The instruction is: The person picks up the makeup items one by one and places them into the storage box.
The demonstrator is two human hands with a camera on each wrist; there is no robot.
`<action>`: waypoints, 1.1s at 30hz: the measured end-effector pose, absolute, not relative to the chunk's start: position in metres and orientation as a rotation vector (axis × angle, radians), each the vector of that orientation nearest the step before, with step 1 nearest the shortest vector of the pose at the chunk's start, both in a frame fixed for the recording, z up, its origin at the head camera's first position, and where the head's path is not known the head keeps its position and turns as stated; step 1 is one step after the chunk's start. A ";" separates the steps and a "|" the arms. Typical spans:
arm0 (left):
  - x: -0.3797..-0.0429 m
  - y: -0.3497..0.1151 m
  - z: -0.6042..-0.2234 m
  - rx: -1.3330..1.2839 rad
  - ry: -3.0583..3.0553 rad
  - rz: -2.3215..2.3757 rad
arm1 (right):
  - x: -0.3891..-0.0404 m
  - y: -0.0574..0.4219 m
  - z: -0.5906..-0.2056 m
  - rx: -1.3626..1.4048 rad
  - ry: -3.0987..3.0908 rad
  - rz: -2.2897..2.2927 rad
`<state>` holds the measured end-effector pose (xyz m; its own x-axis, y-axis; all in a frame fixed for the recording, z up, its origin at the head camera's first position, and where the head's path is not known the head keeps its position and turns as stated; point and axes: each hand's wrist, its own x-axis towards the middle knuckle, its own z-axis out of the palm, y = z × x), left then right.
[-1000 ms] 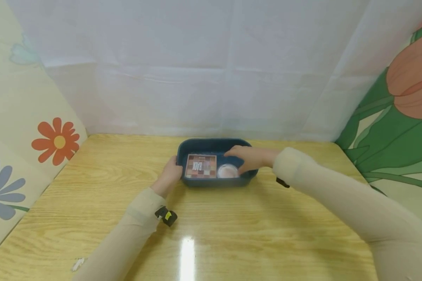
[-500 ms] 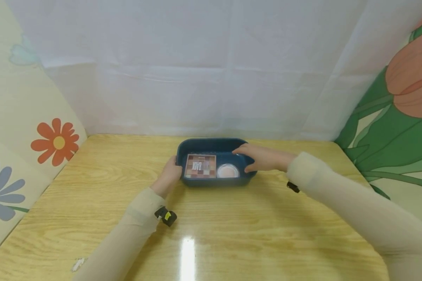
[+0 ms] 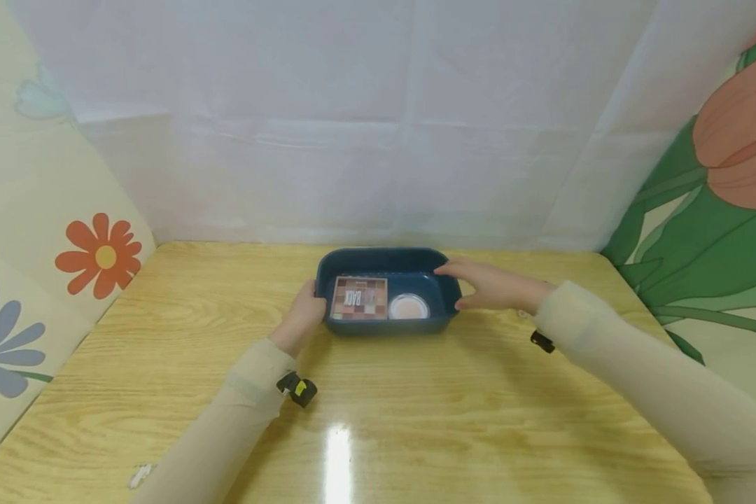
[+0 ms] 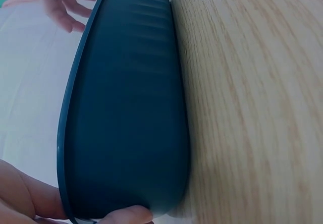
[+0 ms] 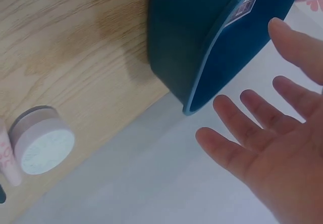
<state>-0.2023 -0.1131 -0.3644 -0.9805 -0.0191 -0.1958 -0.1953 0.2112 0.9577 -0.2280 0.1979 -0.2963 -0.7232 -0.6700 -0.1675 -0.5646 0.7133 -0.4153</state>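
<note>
A dark blue oblong bin stands on the wooden table, close to the back sheet. Inside, on the left, lies a square makeup palette with a checkered cover marked "BACK". Beside it sits a round, clear-rimmed compact with a pale pink middle. My left hand grips the bin's left end; in the left wrist view the thumb presses the outer wall. At the right end my right hand is spread, and the right wrist view shows its fingers apart from the rim with nothing in them.
A round jar with a white lid and a pink tube stand on the table past the bin's right end. A white sheet hangs behind the table. Floral panels flank both sides.
My right hand has drawn back to the right, out of the bin from beside the compact to its right end. My left hand, the bin and its contents have stayed put.
</note>
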 end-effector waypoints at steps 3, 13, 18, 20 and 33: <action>-0.203 -0.114 -0.365 -0.213 2.325 1.875 | -0.227 0.203 -0.297 -0.966 2.632 -0.493; -0.203 -0.114 -0.366 -0.224 2.331 1.872 | -0.228 0.219 -0.301 -0.972 2.682 -0.525; -0.204 -0.113 -0.365 -0.222 2.332 1.870 | -0.226 0.224 -0.301 -0.941 2.712 -0.504; -0.204 -0.113 -0.365 -0.224 2.343 1.854 | -0.225 0.226 -0.301 -0.921 2.718 -0.500; -0.204 -0.112 -0.365 -0.222 2.355 1.845 | -0.225 0.234 -0.307 -0.859 2.751 -0.475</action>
<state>-0.2040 -0.1124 -0.3646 -0.9791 -0.0286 -0.2013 -0.2023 0.2362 0.9504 -0.2253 0.2337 -0.3072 -0.8049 -0.5827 -0.1124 -0.5114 0.7771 -0.3670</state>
